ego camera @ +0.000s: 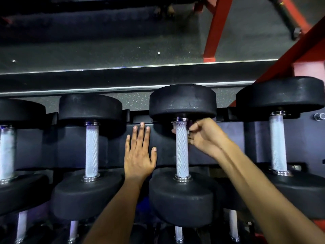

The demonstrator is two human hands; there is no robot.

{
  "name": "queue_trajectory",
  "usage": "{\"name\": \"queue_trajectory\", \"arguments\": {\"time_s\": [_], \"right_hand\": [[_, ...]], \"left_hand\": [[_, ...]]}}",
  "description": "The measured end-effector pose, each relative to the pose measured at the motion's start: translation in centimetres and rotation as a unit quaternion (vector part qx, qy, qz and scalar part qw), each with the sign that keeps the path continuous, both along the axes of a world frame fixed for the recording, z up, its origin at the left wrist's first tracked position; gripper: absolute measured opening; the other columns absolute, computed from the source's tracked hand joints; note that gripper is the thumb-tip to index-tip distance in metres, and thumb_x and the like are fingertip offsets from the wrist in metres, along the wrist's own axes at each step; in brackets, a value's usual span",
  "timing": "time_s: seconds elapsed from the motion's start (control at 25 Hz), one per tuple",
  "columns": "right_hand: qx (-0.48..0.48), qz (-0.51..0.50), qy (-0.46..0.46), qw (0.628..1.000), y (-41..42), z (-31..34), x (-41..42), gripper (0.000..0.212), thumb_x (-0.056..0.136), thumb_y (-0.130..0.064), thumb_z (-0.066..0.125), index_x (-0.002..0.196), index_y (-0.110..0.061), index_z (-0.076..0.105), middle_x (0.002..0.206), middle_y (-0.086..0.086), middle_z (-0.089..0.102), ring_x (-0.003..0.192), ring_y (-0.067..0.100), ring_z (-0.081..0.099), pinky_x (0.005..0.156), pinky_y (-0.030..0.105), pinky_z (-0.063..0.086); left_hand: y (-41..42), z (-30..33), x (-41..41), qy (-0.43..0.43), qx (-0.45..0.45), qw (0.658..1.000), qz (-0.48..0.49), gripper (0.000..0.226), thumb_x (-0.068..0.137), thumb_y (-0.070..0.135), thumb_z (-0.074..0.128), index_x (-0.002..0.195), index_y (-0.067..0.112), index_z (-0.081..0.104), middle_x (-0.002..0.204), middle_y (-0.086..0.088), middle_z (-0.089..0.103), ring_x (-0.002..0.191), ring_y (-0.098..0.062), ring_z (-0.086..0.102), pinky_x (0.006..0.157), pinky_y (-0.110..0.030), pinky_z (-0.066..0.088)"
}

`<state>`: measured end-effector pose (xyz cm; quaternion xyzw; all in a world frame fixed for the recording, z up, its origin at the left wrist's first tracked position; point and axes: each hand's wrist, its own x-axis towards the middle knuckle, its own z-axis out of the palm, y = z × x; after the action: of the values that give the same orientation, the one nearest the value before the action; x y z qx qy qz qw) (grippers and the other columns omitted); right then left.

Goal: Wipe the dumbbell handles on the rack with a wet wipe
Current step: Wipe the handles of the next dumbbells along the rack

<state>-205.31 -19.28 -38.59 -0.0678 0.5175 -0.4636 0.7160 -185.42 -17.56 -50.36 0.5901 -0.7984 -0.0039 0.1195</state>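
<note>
Fingers of the right hand point(202, 136) are being curled round the top of a knurled dumbbell handle point(182, 148), the grip closed on it just under the upper black head point(182, 101); a scrap of pale wipe point(174, 126) is being pressed there (mostly hidden). Left hand point(139, 154) is being laid flat, fingers straight and spread, on the black rack point(163, 141) between two dumbbells. Neighbouring handle point(91, 148) is being left untouched.
</note>
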Motion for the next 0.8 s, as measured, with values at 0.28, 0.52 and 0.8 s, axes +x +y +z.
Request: {"name": "queue_trajectory", "arguments": {"time_s": [0.28, 0.52, 0.8], "right_hand": [[0.019, 0.101, -0.015, 0.995, -1.1, 1.7, 0.7, 0.011, 0.077, 0.001, 0.056, 0.072, -0.009, 0.058, 0.067, 0.004, 0.055, 0.053, 0.013, 0.055, 0.056, 0.024, 0.05], [0.142, -0.054, 0.406, 0.901, -1.5, 1.8, 7.8, 0.062, 0.068, -0.013, 0.07, 0.121, -0.003, 0.041, 0.129, 0.015, 0.048, 0.119, 0.032, 0.049, 0.105, 0.039, 0.037], [0.108, -0.054, 0.45, 0.885, -0.6, 1.4, 6.2, 0.032, 0.084, -0.026, 0.067, 0.106, -0.003, 0.06, 0.111, 0.017, 0.065, 0.105, 0.033, 0.06, 0.083, 0.036, 0.048]], "left_hand": [[-0.1, 0.3, 0.0, -0.006, 0.003, 1.0, 0.001, 0.068, 0.089, 0.035, 0.036, 0.15, 0.005, 0.03, 0.159, -0.013, 0.023, 0.147, -0.026, 0.017, 0.118, -0.047, 0.016], [-0.2, 0.1, -0.1, -0.008, 0.017, 1.0, 0.003, 0.069, 0.09, 0.037, 0.032, 0.152, 0.007, 0.027, 0.16, -0.011, 0.019, 0.149, -0.024, 0.012, 0.119, -0.043, 0.01], [-0.3, 0.0, 0.0, -0.003, 0.008, 1.0, 0.0, 0.069, 0.09, 0.036, 0.034, 0.151, 0.007, 0.023, 0.159, -0.013, 0.021, 0.148, -0.025, 0.014, 0.119, -0.043, 0.011]]}}
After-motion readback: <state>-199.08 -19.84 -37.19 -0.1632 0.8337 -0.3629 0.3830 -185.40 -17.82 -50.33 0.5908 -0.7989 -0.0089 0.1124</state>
